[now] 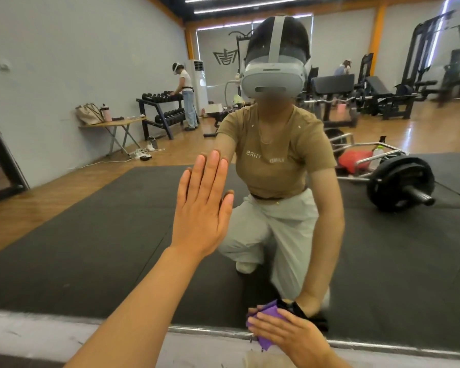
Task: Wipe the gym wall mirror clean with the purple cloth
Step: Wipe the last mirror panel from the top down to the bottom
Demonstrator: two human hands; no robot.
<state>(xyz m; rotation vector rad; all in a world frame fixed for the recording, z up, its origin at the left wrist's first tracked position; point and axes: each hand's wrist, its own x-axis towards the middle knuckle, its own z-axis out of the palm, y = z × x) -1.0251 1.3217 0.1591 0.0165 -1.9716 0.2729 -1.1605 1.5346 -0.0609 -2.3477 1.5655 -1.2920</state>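
The gym wall mirror [96,235] fills nearly the whole view and reflects me kneeling in front of it. My left hand [201,208] lies flat against the glass at mid height, fingers straight and pointing up, holding nothing. My right hand [290,333] presses the purple cloth [266,318] against the mirror at its bottom edge, just above the metal frame strip [210,331]. The cloth is bunched under my fingers, and part of it hangs below the frame.
A pale ledge or wall base [37,333] runs under the mirror. In the reflection I see black floor mats, a loaded barbell on a rack, weight machines, a dumbbell rack with another person beside it, and a folding table against the grey wall.
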